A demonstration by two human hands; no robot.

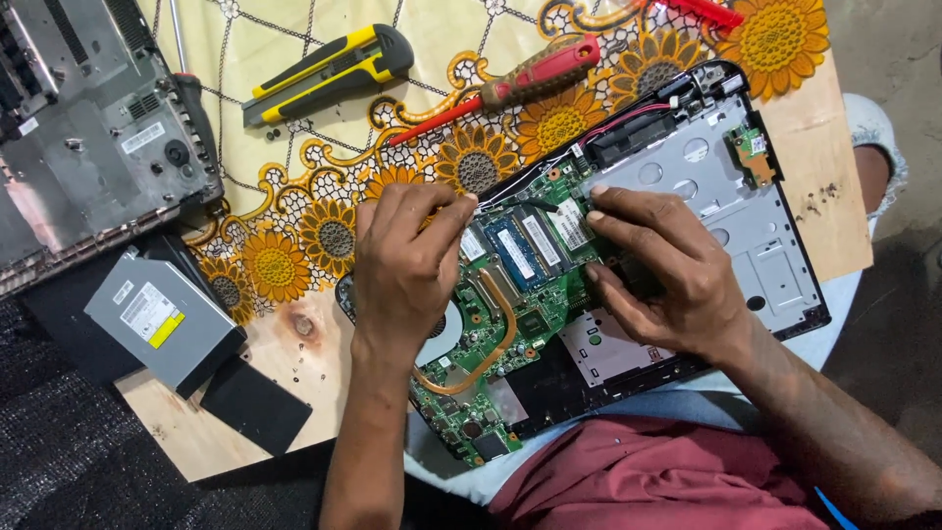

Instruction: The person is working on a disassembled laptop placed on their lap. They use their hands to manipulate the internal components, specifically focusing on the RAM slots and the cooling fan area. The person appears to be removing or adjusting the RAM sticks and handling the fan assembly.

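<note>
Green circuit board [510,324] lies in the opened laptop [756,245], between and under both hands. Left hand [407,270] and right hand [657,270] grasp nothing; their fingertips press beside the memory sticks [525,250]. Too hard a push there could, I think, crack a stick or bend its slot.

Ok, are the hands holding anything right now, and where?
Nothing is lifted. Both hands, left and right, press fingertips at the ends of the memory modules on the green board; an actual pinch cannot be told.

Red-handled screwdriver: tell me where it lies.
In the head view, the red-handled screwdriver lies at top centre on the sunflower cloth, right of the yellow-and-black utility knife.
</note>
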